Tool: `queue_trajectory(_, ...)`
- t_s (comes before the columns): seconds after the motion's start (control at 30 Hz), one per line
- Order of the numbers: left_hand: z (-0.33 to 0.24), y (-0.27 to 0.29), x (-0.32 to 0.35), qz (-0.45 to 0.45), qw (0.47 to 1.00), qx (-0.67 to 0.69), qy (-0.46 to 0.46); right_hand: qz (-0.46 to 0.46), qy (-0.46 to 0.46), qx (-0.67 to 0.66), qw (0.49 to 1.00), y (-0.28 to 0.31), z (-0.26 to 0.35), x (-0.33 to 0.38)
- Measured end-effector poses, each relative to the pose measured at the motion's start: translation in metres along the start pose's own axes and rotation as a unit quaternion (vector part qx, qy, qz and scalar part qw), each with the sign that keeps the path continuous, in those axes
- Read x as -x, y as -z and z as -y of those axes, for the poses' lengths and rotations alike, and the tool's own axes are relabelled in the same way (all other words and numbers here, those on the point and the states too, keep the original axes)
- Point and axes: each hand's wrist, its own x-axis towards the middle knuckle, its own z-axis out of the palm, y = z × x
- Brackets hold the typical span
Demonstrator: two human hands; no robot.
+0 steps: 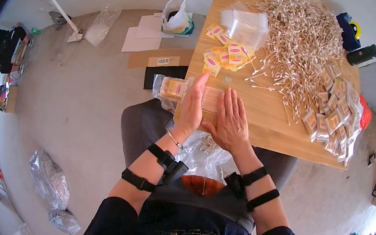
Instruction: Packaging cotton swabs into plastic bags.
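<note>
My left hand [192, 105] stands on its edge near the table's left side, fingers stretched out and together. Palm down, my right hand [233, 119] lies flat with its fingers extended. Between them, a layer of cotton swabs [211, 100] rests on the wooden table [270, 133], partly covered by both hands. Just left of my left hand, a clear plastic bag [173, 88] with swabs and a yellow card inside reaches past the table edge. Farther back are loose yellow cards [228, 54] and a stack of clear bags [246, 25].
A large heap of loose cotton swabs [301, 34] spreads over the far table. Filled swab packets [335, 112] pile at its right, near a dark cylinder [363, 55]. Left of the table, a cardboard sheet [143, 59] and a shopping bag [178, 19] sit on the floor. Plastic lies over my lap.
</note>
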Motion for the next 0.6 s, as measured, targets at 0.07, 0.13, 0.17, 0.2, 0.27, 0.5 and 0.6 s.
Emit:
queue_trajectory(0.07,0.0,0.002,0.003,0.002,1.0,-0.009,0.001,-0.005,0.003,-0.003,1.0,0.001,0.003,0.0)
queue_trajectory(0.13,0.0,0.002,0.01,-0.051,0.993,-0.096,-0.049,-0.015,0.002,-0.026,1.0,0.0,0.004,0.001)
queue_trajectory(0.17,-0.001,0.004,0.018,-0.052,0.993,-0.098,-0.051,-0.018,0.003,-0.026,1.0,0.0,0.004,0.0)
queue_trajectory(0.2,-0.006,0.007,0.03,-0.034,0.962,-0.247,-0.111,-0.008,-0.002,-0.01,1.0,-0.002,0.002,0.0)
queue_trajectory(0.27,-0.01,0.008,0.051,-0.009,0.877,-0.441,-0.189,0.002,-0.006,0.004,1.0,-0.002,0.002,0.0)
queue_trajectory(0.5,-0.012,0.01,0.072,0.063,0.803,-0.57,-0.163,0.014,-0.001,-0.008,1.0,0.005,0.003,0.001)
queue_trajectory(0.6,-0.013,0.006,0.066,0.064,0.796,-0.579,-0.167,0.014,0.006,0.011,1.0,0.002,0.002,0.001)
